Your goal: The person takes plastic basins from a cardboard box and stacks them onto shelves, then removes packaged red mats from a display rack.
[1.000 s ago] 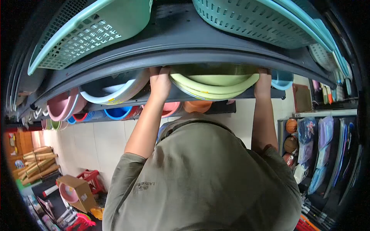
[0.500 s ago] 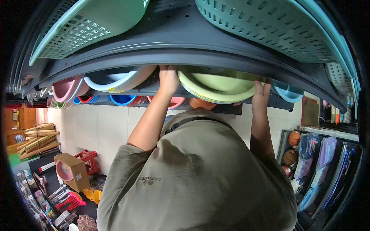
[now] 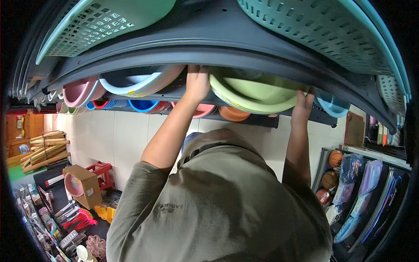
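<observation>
A stack of light green basins (image 3: 257, 94) sits under the dark shelf edge, between my two hands. My left hand (image 3: 198, 84) is at the stack's left side, close against the rims; its fingertips go out of sight behind the shelf edge. At the right end, my right hand (image 3: 302, 105) has its fingers closed on the green rim. Left of my left hand is a stack of pale blue and other light-coloured basins (image 3: 135, 87). A blue basin (image 3: 334, 105) lies just right of my right hand.
Green perforated baskets (image 3: 314, 32) stand on the upper shelf (image 3: 205, 52). Lower down are a blue basin (image 3: 143, 105) and an orange basin (image 3: 233, 114). A cardboard box (image 3: 85, 185) and small goods are at left. Basketballs (image 3: 330, 179) are racked at right.
The whole view has shifted a little, so shelf, basins and hands appear slightly further right. Both hands keep their places at the green stack's two sides.
</observation>
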`<state>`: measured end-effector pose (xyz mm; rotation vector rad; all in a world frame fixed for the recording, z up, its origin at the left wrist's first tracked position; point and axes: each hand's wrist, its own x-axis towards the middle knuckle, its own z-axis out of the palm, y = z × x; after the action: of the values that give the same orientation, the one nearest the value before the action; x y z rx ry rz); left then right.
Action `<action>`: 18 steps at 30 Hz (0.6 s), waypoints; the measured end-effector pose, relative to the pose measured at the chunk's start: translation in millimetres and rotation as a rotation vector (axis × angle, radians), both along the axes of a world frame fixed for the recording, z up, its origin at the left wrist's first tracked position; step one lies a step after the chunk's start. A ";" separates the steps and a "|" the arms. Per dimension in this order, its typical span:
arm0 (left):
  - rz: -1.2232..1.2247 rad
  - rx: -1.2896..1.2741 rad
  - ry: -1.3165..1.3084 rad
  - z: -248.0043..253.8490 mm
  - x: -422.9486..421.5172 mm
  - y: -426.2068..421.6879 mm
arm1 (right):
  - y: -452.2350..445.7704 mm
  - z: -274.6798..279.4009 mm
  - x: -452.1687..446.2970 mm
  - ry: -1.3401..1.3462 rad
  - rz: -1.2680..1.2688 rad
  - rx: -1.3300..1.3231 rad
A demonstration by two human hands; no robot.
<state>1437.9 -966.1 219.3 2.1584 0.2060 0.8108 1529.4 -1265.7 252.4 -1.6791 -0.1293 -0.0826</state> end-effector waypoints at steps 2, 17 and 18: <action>-0.056 -0.091 0.011 3.3 1.7 -0.1 | 2.8 1.4 -1.1 -0.021 -0.044 0.052; -0.312 -0.552 0.711 -65.2 -264.8 54.6 | -2.7 -113.7 -94.7 0.487 -0.258 0.266; -0.212 -0.525 0.762 -115.7 -312.2 70.7 | 0.4 -146.3 -113.9 0.545 -0.098 0.274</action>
<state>1125.7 -895.4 103.6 1.8352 0.5002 -0.2100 1415.4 -1265.3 106.1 -1.3807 0.3601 0.2731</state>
